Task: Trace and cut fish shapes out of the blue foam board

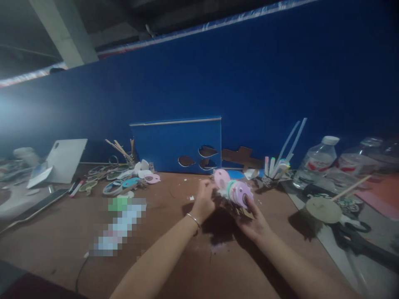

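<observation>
Both my hands hold a small craft figure (233, 189) above the brown table, built of pink, white, mint and lilac layers. My left hand (205, 198), with a thin bracelet at the wrist, has its fingers closed at the figure's left side, near a round pink piece. On the other side my right hand (254, 222) grips it below a lilac bird-like piece with a dark eye. The figure's underside is in shadow, and parts of my fingertips are hidden behind it.
A blue board (162, 145) with drop-shaped holes leans at the back. Cut-out pieces (131, 180) are heaped left. A pixelated device (121, 228) lies nearer. At right are pens in a holder (270, 180), a water bottle (316, 162), a round disc with a stick (324, 209) and black-handled scissors (358, 241).
</observation>
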